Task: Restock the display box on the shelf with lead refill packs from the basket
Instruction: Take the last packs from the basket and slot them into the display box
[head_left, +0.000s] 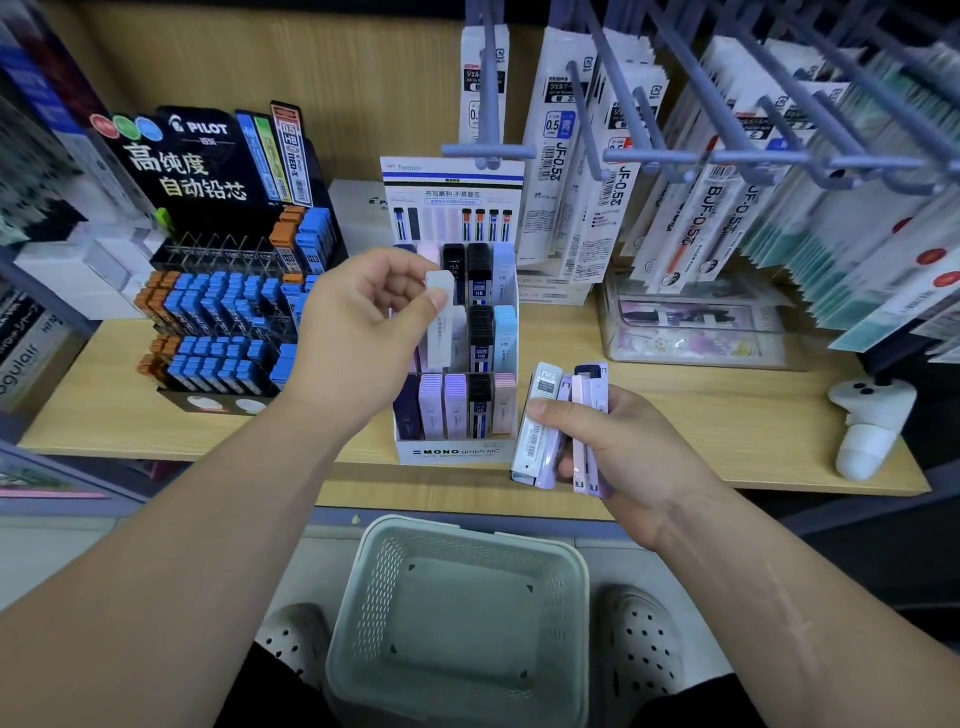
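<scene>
One pale green basket (363, 597) sits at 6 o'clock between two perforated shoes (296, 639), below the wooden shelf (727, 415). At 12 o'clock from it stands one white display box (457, 451) on the shelf, with three stepped tiers of five columns each, filled with dark, lilac, pink and blue lead refill packs. At the box's 9 o'clock, the left hand (358, 322) is raised with its fingers curled, pinching one white pack (441, 332) upright between thumb and forefinger over the middle tier. At the box's 4 o'clock, the right hand (618, 452) grips a bundle of packs (540, 415), about four, thumb across them. One black Pilot display (218, 322) stands at 9 o'clock.
</scene>
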